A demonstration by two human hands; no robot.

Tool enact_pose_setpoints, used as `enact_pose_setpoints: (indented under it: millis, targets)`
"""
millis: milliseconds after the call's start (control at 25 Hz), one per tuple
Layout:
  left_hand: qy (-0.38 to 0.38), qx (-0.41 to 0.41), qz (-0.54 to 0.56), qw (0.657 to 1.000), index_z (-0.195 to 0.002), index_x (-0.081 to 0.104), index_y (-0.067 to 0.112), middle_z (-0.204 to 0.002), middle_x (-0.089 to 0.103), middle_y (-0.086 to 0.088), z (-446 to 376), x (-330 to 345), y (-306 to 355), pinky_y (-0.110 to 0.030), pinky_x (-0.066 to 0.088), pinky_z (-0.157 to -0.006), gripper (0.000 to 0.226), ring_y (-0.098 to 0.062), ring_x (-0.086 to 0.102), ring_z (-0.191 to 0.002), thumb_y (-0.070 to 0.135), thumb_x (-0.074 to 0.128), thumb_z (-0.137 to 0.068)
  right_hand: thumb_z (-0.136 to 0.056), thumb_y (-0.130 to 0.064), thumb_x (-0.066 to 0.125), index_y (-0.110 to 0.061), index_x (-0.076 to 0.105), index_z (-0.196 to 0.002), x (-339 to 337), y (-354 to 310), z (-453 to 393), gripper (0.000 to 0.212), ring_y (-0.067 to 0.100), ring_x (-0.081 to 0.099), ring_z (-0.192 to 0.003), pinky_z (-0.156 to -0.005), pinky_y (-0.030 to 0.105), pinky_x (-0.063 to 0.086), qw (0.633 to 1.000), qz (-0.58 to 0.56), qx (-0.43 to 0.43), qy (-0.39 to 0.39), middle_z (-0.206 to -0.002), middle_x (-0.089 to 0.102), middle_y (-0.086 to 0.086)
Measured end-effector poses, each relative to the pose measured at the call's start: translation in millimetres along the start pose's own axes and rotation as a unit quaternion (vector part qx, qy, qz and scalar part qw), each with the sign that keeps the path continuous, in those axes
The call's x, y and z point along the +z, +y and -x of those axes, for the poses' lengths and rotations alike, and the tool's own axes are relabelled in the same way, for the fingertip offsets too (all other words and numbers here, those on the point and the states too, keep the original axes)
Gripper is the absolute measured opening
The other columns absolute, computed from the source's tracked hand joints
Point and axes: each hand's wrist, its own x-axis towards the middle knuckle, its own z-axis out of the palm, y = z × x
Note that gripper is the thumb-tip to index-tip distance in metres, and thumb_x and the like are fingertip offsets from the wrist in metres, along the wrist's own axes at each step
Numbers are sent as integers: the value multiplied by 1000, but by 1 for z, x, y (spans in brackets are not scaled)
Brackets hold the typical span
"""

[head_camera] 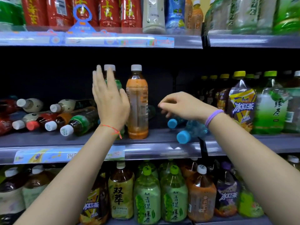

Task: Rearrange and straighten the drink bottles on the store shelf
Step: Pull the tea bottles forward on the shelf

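While raised flat with fingers spread, left hand [110,101] before green-labelled bottle [119,83]; right hand [181,104] loosely curled, holding nothing, above blue-capped bottles [191,130]; orange-labelled bottle [137,103] upright between hands.

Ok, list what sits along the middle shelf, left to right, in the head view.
Heap of toppled bottles → left hand → upright orange-labelled bottle → right hand → lying blue-capped bottles → upright yellow-capped bottles.
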Motion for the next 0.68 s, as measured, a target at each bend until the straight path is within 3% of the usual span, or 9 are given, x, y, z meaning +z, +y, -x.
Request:
enact_pose_setpoints:
  millis: [80, 120, 200, 280, 360, 440, 480, 600, 680]
  targets:
    - [85, 139, 27, 986, -133, 54, 1, -146, 44, -22, 8, 0, 28, -53, 32, -111, 46, -40, 40, -136, 8, 49, -88, -94, -10, 49, -22, 72, -100, -20, 13, 9, 26, 10, 70, -85, -89, 34, 56, 997, 73, -2, 24, -91, 73, -7]
    - [79, 206, 53, 974, -120, 62, 3, -130, 58, -19, 12, 3, 45, -50, 41, -101, 36, -37, 54, -121, 9, 51, -87, -91, -4, 47, -24, 72, -101, -29, 18, 14, 33, 11, 69, -91, -91, 34, 54, 993, 120, 0, 18, -95, 72, -7]
    - [-41, 268, 47, 961, -99, 66, 10, -94, 67, -10, 25, 16, 75, -45, 51, -73, 22, -33, 63, -87, 17, 49, -87, -87, 1, 45, -27, 69, -113, -41, 29, 25, 45, 16, 63, -107, -96, 33, 50, 973, 229, 10, -32, -111, 68, -4]
    - [-232, 204, -32, 950, -105, 64, 17, -96, 64, -7, 33, 38, 90, -43, 51, -68, 23, -35, 64, -85, 23, 47, -91, -88, 2, 45, -31, 58, -131, -45, 42, 34, 55, 21, 55, -119, -100, 36, 45, 940, 323, 10, -108, -129, 58, -1]
    - [-405, 159, -127, 892, -123, 58, 25, -113, 56, -9, 39, 61, 91, -40, 48, -77, 31, -36, 62, -100, 25, 49, -94, -90, -2, 49, -35, 41, -144, -42, 59, 45, 64, 26, 46, -123, -101, 41, 43, 916, 374, 4, -142, -137, 46, 0]
    - [-511, 140, -144, 836, -134, 51, 30, -116, 52, -11, 42, 74, 85, -36, 43, -80, 39, -36, 60, -105, 29, 53, -95, -89, -2, 51, -38, 30, -148, -33, 73, 48, 73, 26, 41, -123, -99, 45, 45, 905, 408, -13, -122, -143, 40, -2]
    - [-525, 128, -130, 831, -134, 51, 32, -113, 53, -10, 44, 79, 84, -35, 42, -81, 40, -36, 60, -105, 30, 55, -95, -88, 1, 50, -38, 28, -148, -32, 79, 48, 76, 25, 41, -122, -96, 45, 46, 899, 423, -29, -107, -144, 40, -3]
    - [-485, 101, -74, 865, -120, 61, 35, -99, 51, -4, 48, 89, 75, -35, 46, -83, 30, -32, 60, -99, 26, 60, -91, -85, 0, 55, -38, 31, -145, -34, 91, 45, 75, 22, 44, -118, -87, 39, 48, 891, 438, -87, -78, -140, 45, -7]
    - [-462, 88, -52, 881, -117, 63, 29, -97, 52, -5, 52, 92, 69, -33, 44, -80, 29, -33, 59, -97, 22, 62, -89, -83, -6, 62, -39, 34, -141, -37, 99, 46, 72, 21, 44, -117, -86, 40, 48, 921, 373, -92, -56, -137, 47, -9]
